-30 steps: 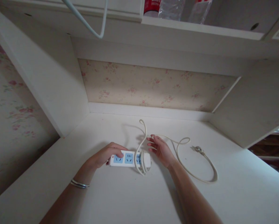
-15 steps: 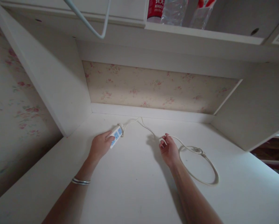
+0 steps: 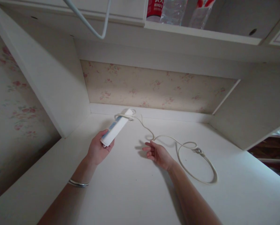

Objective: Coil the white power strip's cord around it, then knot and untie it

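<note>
My left hand [image 3: 98, 149] is closed around the near end of a white power strip [image 3: 116, 129] with blue socket faces. The strip is tilted on its side, its far end raised toward the back wall. White cord is wrapped round that far end. From there the cord [image 3: 143, 125] runs right to my right hand [image 3: 160, 154], where it bends by the fingertips. The fingers of this hand are spread, and the cord seems to touch the thumb side. Farther right, the rest of the cord lies in a big loop [image 3: 211, 165] with a knotted bundle [image 3: 198, 150].
A white desktop [image 3: 135, 193] lies under both hands, with side panels left and right. A floral wall panel [image 3: 140, 87] is behind. Overhead, a shelf [image 3: 201, 32] holds a red-labelled bottle [image 3: 154, 9] and clear plastic items; a pale bent rod [image 3: 88, 23] hangs down.
The power strip has been turned onto its side and lifted in my left hand. My right hand has shifted left, its fingers opening from the cord, which now curls beside them.
</note>
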### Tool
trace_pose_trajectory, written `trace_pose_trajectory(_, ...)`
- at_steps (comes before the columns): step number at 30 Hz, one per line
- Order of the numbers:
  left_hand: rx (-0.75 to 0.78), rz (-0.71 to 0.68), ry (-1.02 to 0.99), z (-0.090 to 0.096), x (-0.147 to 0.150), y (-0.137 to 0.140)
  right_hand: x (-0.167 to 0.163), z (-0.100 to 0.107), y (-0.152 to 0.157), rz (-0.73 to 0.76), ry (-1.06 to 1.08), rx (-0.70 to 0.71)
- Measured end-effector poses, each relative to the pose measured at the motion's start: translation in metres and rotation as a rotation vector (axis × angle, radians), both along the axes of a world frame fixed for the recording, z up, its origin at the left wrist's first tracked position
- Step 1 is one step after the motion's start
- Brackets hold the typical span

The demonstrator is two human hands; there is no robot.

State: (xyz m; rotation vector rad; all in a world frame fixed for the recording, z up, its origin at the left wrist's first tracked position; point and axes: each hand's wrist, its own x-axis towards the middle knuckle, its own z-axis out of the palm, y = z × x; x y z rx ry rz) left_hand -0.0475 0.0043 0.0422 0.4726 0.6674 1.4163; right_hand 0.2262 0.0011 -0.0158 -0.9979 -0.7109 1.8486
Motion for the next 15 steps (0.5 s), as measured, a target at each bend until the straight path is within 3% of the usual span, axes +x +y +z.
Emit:
trace_pose_trajectory(3, -0.025, -0.245, 0.139, -0.005, -0.001, -0.007, -0.005, 0.005, -0.005, 0.110, 0.011, 0.046)
trace_pose_trajectory(8, 0.073, -0.566, 0.608, -0.015, -0.005, -0.013, -0.013, 0.015, -0.013, 0.179, 0.128, 0.036)
trace_pose_trajectory(12, 0.103, -0.668, 0.847, -0.017, -0.010, -0.014, -0.018, 0.019, -0.019, 0.219, 0.160, 0.151)
trace_pose_trajectory(15, 0.072, -0.622, 0.906, -0.016, -0.009, -0.012, -0.018, 0.018, -0.017, 0.050, 0.141, 0.282)
